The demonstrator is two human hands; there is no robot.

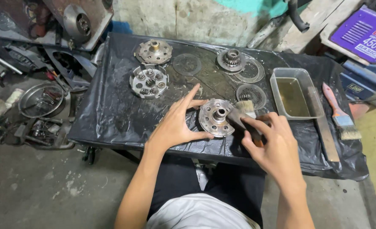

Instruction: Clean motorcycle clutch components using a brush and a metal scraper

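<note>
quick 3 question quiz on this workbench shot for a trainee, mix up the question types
1. True or false: the right hand holds a brush against the round metal hub.
2. Which hand steadies the hub at its edge? A) left hand B) right hand C) neither
3. Fill in: the metal tray holds a brownish ____.

Key: 1 true; 2 A; 3 liquid. A spare pink-handled brush lies right of the tray on the black sheet.
</note>
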